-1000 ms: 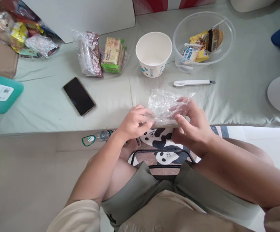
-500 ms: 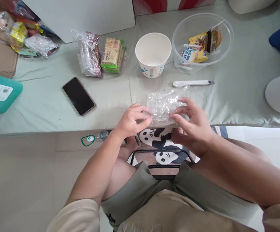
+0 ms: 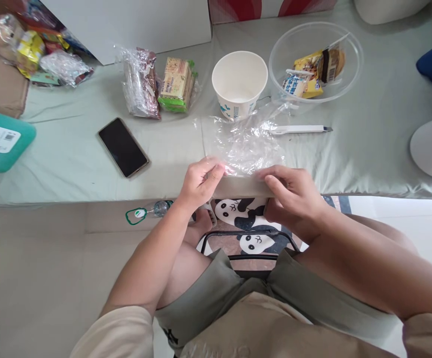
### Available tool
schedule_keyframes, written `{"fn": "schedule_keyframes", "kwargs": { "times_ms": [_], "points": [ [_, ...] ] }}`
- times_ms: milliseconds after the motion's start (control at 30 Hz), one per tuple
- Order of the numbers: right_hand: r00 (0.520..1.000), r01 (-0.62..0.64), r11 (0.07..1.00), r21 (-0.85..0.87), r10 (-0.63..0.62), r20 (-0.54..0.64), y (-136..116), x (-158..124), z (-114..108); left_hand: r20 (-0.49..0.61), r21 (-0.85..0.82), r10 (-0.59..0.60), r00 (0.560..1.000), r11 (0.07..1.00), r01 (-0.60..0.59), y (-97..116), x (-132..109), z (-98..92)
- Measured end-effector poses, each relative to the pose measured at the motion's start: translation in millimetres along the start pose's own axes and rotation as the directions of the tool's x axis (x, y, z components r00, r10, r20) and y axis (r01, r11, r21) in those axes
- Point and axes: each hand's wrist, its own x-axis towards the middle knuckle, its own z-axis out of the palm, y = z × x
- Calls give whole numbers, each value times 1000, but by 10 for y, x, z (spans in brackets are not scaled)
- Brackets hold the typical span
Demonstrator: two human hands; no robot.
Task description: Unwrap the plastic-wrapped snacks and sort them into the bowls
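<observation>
- While the left hand (image 3: 200, 183) pinches the clear plastic (image 3: 251, 146), perhaps to spread it, I cannot tell if the right hand (image 3: 296, 191) has a closed grip.
- The plastic is over the bench (image 3: 173, 154), by the cup (image 3: 238, 79).

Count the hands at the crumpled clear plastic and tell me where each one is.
2: the left hand at the near left edge of the clear plastic, and the right hand at its near right edge. No other hand shows.
</observation>
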Motion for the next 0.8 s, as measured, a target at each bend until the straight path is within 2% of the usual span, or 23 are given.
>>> {"fn": "schedule_keyframes", "kwargs": {
  "times_ms": [133, 233, 333, 433, 567, 667, 800],
  "points": [
    [984, 126, 987, 99, -111, -142, -22, -12, -54, 78, 64, 202, 976, 976, -207, -30, -1, -2],
    [987, 97, 983, 153, -75, -145, -25, -26, -70, 143, 121, 231, 962, 961, -249, -28, -9, -4],
    [993, 31, 990, 134, -15, -116, -15, -35, -87, 202, 146, 185, 962, 965, -217, -17, -9, -8],
    [994, -28, 997, 72, 35, -101, 0, -30, -130, 233, 164, 94, 968, 977, -134, -10, 6, 12],
    [991, -121, 986, -114, 112, -79, 1, 1, -212, 179, 176, -74, 981, 983, 42, -15, 24, 88],
    [974, -224, 939, -262, 205, -98, -10, 37, -246, 120, 249, -190, 974, 956, 156, -36, 22, 153],
    [938, -346, 844, -410, 316, -142, -16, 87, -242, 91, 425, -137, 986, 901, 86, -78, 11, 217]
  ]
}}
